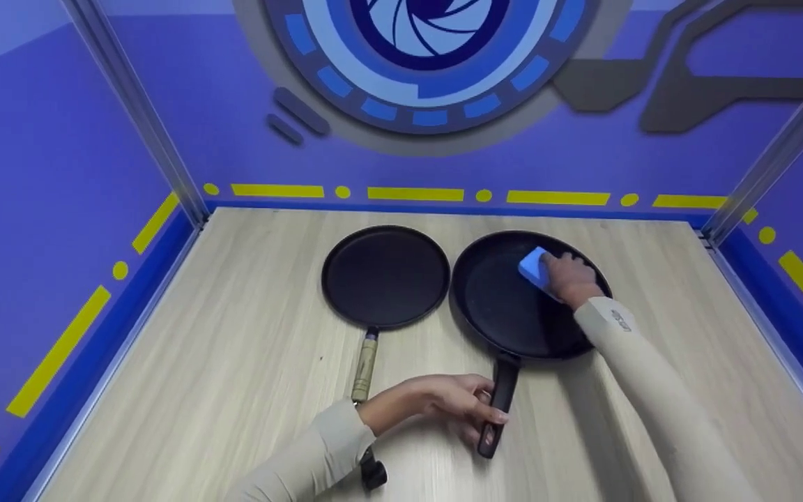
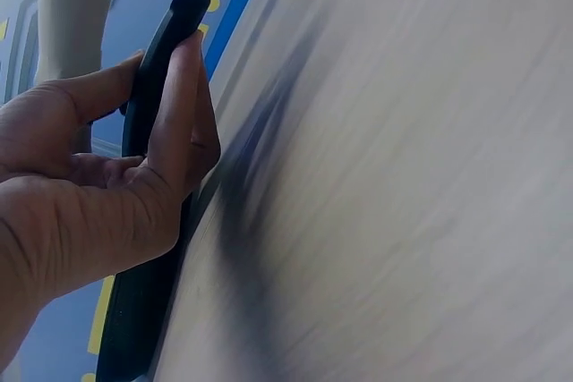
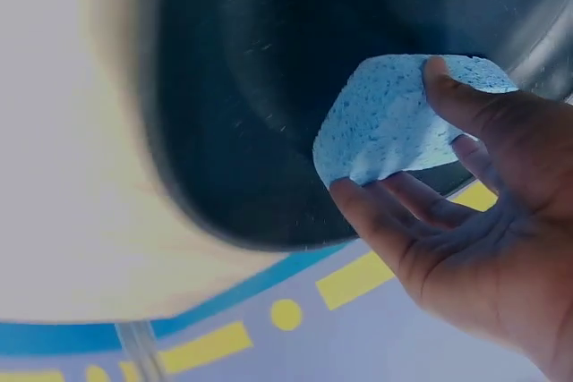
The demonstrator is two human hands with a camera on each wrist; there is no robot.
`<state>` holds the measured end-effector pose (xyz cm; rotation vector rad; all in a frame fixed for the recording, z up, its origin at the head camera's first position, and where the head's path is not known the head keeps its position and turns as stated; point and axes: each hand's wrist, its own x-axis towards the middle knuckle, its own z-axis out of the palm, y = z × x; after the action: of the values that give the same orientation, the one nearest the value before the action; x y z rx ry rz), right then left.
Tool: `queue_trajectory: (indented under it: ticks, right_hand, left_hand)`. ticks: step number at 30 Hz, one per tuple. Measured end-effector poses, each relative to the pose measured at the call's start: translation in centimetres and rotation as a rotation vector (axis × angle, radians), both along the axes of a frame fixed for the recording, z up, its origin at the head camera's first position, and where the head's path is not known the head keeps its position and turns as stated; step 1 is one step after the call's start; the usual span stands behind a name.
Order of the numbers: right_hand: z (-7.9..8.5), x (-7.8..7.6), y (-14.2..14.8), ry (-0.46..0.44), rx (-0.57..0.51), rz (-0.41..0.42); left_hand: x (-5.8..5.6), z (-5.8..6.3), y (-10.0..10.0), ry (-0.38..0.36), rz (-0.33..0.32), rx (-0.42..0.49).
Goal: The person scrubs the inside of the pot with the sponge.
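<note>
A deep black frying pan (image 1: 499, 307) lies on the right half of the wooden table, its handle (image 1: 505, 383) toward the front. My left hand (image 1: 454, 401) grips that handle between thumb and fingers; the left wrist view shows the handle (image 2: 150, 96) pinched from both sides. Inside the pan, toward its right wall, my right hand (image 1: 572, 279) holds a light blue sponge (image 1: 534, 267). In the right wrist view the thumb lies on one side of the porous sponge (image 3: 380, 114) and the fingertips on the other, with the sponge against the pan's dark inner surface (image 3: 233, 114).
Left of the frying pan lies a flat black crepe pan (image 1: 386, 277), its rim close to the frying pan's. Its wood-patterned handle (image 1: 365, 369) runs under the left forearm, and the black handle end (image 1: 373, 474) shows beyond the sleeve. Purple panels (image 1: 164, 125) wall in the wooden table (image 1: 255, 335).
</note>
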<state>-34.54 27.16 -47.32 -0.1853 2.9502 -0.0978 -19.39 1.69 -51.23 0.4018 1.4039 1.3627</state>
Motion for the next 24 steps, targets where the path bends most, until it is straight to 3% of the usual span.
queue_trajectory:
  ticks: [8, 13, 20, 24]
  right_hand:
    - [1.8, 3.7, -1.2, -0.153, 0.170, 0.157]
    - [2.5, 5.7, -3.1, -0.226, 0.186, 0.288]
    - [1.0, 5.1, -4.9, -0.079, 0.136, 0.417]
    - [0.1, 3.9, -5.6, -0.001, 0.090, 0.425]
  left_hand:
    - [0.1, -0.3, 0.3, -0.026, -0.005, 0.034]
    - [-0.1, -0.2, 0.4, -0.023, -0.019, 0.032]
    - [-0.1, -0.3, 0.7, -0.047, -0.025, 0.038]
    - [0.2, -0.3, 1.1, -0.062, -0.015, 0.033]
